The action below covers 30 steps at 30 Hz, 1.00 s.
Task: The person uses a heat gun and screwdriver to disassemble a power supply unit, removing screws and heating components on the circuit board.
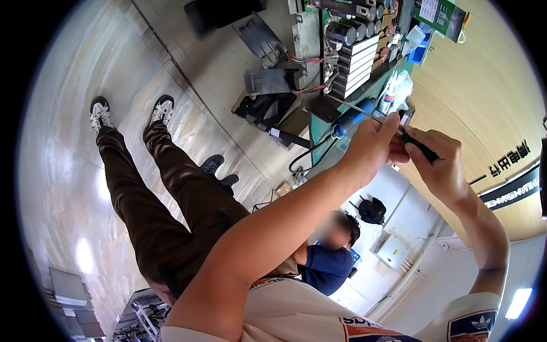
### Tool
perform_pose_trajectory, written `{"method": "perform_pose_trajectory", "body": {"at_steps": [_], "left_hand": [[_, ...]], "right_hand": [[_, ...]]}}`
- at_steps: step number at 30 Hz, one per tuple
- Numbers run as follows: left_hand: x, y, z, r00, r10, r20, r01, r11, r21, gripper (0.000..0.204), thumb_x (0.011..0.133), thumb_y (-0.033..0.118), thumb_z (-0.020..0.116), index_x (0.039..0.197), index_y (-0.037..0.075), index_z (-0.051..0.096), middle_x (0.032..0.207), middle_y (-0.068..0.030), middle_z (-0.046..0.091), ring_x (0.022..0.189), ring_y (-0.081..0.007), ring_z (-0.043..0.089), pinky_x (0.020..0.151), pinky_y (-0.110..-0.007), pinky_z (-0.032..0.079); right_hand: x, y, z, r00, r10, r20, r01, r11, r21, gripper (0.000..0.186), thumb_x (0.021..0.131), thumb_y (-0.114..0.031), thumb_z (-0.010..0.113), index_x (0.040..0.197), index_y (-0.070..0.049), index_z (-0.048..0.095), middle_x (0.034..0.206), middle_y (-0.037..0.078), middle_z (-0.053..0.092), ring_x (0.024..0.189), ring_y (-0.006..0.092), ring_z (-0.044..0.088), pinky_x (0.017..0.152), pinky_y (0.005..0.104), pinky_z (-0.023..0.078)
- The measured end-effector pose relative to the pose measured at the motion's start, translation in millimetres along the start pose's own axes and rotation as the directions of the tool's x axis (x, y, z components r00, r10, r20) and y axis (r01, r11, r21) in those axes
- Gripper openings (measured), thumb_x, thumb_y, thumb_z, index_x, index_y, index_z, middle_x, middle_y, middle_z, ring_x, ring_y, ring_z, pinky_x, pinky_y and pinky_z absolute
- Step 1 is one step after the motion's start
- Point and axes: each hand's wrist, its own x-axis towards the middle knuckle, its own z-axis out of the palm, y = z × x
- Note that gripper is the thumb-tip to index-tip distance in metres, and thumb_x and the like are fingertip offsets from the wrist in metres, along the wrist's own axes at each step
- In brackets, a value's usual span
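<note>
My left hand (pixel 376 142) is closed around the thin metal shaft of a screwdriver (pixel 364 112). Its dark handle sits in my right hand (pixel 440 157), whose fingers are wrapped round it. The shaft slants up and left, its tip end at the lower edge of an electronic power unit (pixel 356 67) with pale metal fins. Whether the tip touches a screw, I cannot make out. Dark round capacitors (pixel 343 32) and copper-coloured coils crowd the unit's upper part. Red and other coloured wires run from it to grey-black plastic housings (pixel 272 82).
A blue corded power tool (pixel 354 121) lies on the green bench (pixel 322 128), close to my left hand. Near it are a white tube (pixel 388 100) and clear plastic bags. Black parts and a cardboard box (pixel 292 126) stand beside the bench. A person in navy (pixel 327 268) is nearby.
</note>
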Motion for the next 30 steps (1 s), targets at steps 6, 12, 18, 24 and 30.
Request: {"method": "perform_pose_trajectory", "body": {"at_steps": [6, 12, 18, 24, 30], "left_hand": [[-1, -2, 4, 0.999, 0.007, -0.049, -0.004, 0.998, 0.055, 0.046, 0.102, 0.041, 0.048, 0.092, -0.001, 0.063, 0.080, -0.0131, 0.068, 0.065, -0.0181, 0.068, 0.057, -0.027, 0.056], [-17, -9, -9, 1.000, -0.002, -0.008, 0.003, 0.991, 0.130, 0.043, 0.102, 0.042, 0.048, 0.096, 0.001, 0.055, 0.071, -0.0079, 0.061, 0.058, -0.0170, 0.064, 0.051, -0.028, 0.053], [-66, -11, -64, 0.980, -0.198, 0.033, 0.176, 0.924, 0.339, 0.035, 0.101, 0.037, 0.051, 0.104, 0.002, 0.052, 0.081, -0.0084, 0.059, 0.065, -0.0162, 0.065, 0.056, -0.030, 0.055], [-108, 8, -119, 0.949, -0.315, -0.025, 0.305, 0.890, 0.338, 0.037, 0.102, 0.040, 0.049, 0.104, 0.003, 0.054, 0.083, -0.0067, 0.060, 0.070, -0.0160, 0.064, 0.064, -0.028, 0.052], [-142, 9, -165, 0.952, -0.306, -0.008, 0.291, 0.896, 0.336, 0.037, 0.103, 0.040, 0.046, 0.108, 0.004, 0.053, 0.082, -0.0065, 0.060, 0.070, -0.0155, 0.064, 0.064, -0.028, 0.053]], "right_hand": [[-4, 7, 2, 0.823, 0.512, 0.246, -0.555, 0.634, 0.538, 0.026, 0.093, -0.009, 0.063, 0.116, 0.003, 0.065, 0.073, 0.002, 0.059, 0.051, 0.0058, 0.046, 0.044, 0.0213, 0.035], [-4, -12, 1, 0.578, 0.617, 0.534, -0.728, 0.094, 0.679, 0.024, 0.097, -0.020, 0.059, 0.115, -0.004, 0.060, 0.069, -0.001, 0.051, 0.043, 0.0005, 0.029, 0.038, 0.0176, 0.021], [-1, -6, 0, 0.593, 0.600, 0.537, -0.735, 0.131, 0.665, 0.022, 0.098, -0.023, 0.058, 0.115, -0.008, 0.058, 0.067, -0.002, 0.048, 0.041, 0.0000, 0.026, 0.036, 0.0176, 0.021], [5, 18, -5, 0.470, 0.436, 0.767, -0.839, -0.051, 0.542, 0.034, 0.100, -0.035, 0.050, 0.118, -0.006, 0.053, 0.059, -0.004, 0.041, 0.037, 0.0008, 0.020, 0.033, 0.0194, 0.015], [8, 36, -9, 0.418, 0.431, 0.800, -0.869, -0.067, 0.490, 0.039, 0.103, -0.037, 0.042, 0.111, 0.000, 0.053, 0.054, -0.003, 0.037, 0.035, 0.0023, 0.018, 0.031, 0.0199, 0.016]]}}
